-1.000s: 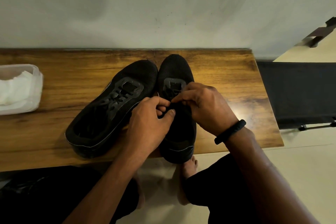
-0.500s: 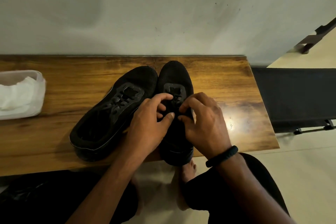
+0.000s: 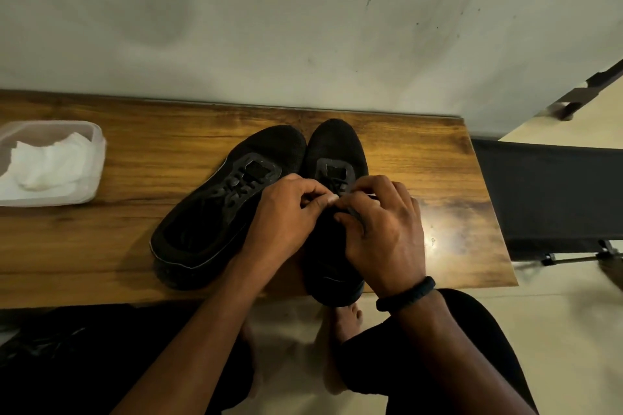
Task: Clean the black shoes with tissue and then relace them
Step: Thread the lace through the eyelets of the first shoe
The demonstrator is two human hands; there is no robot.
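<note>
Black band on my right wrist; ahead, my right hand and left hand curl together, pinching the lace of the right shoe. The left shoe touches it at the toe on the table. Tissue fills a tub, far left.

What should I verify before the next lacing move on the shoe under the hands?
1. Left hand pinches the thin black lace: ok.
2. Right hand pinches the same lace: ok.
3. Black mesh shoe under the hands fully on the brown wooden table: not ok, its heel overhangs the near edge.
4. Eyelets threaded in order: cannot tell, fingers cover them.
5. Second black mesh shoe laced: ok, laces cross it.
6. White tissue in the clear plastic tub, apart from the shoes: ok.
</note>
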